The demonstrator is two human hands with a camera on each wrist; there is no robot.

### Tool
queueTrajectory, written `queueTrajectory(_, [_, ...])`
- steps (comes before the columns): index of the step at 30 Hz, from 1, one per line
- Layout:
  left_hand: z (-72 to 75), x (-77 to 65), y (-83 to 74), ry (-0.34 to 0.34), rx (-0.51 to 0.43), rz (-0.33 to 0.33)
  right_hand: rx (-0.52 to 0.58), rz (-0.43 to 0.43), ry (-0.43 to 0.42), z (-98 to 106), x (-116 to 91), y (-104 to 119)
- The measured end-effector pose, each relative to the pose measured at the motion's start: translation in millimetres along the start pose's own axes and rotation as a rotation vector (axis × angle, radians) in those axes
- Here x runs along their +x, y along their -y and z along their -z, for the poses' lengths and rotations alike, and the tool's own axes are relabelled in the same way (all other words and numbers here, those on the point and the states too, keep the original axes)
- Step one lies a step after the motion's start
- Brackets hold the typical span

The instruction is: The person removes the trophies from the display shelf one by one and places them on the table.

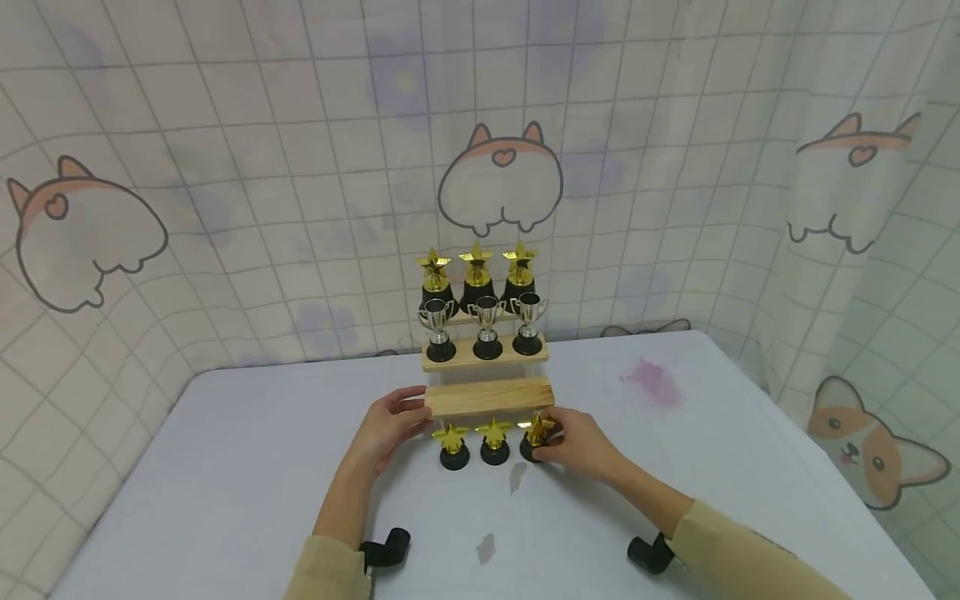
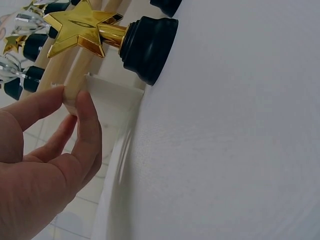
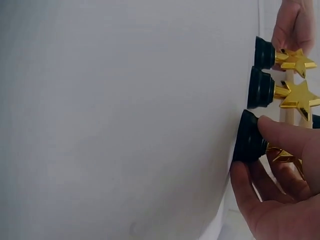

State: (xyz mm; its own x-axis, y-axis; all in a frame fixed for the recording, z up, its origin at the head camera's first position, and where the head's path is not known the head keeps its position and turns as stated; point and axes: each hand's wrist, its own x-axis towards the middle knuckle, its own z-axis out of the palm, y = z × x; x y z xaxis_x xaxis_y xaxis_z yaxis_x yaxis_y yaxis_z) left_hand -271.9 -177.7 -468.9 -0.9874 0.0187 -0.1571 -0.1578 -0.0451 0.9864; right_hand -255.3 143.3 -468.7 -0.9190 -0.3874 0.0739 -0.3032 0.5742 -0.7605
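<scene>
- Trophy (image 3: 247, 137) at the right end of the front row is at the white tabletop (image 1: 262, 467), just before the front plank (image 1: 487, 398); cannot tell whether its full weight rests there.
- Right hand (image 1: 581, 442) pinches the trophy's black base, thumb on one side, fingertips on the other. Low grip — judged steadier than taking hold of the pointed star.
- Its star shows nearly edge-on in the right wrist view; the left trophy (image 1: 453, 454) and middle trophy (image 1: 494, 450) turn more of their faces outward.
- These three stand side by side, apart, roughly in line with the cups behind; probably spaced to match.
- Left hand (image 1: 390, 425) pinches the left end of the front plank between thumb and fingertips, presumably to steady it; how hard it presses cannot be told.
- Behind: three silver cups (image 1: 487, 346) on the middle shelf (image 1: 472, 363), three large star trophies (image 1: 477, 292) above them. Stepped heights — likely so each row shows over the one ahead.
</scene>
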Motion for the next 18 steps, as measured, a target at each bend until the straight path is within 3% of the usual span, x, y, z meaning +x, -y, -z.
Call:
queueTrajectory(12, [0.3,0.8,1.9,-0.011,0.002,-0.003,-0.058,0.007,0.009,1.3,2.7,2.8])
queueTrajectory(18, [-0.4,1.1,2.4,-0.017,0.008,0.000,-0.029,0.033,-0.015,14.6,0.7,1.1])
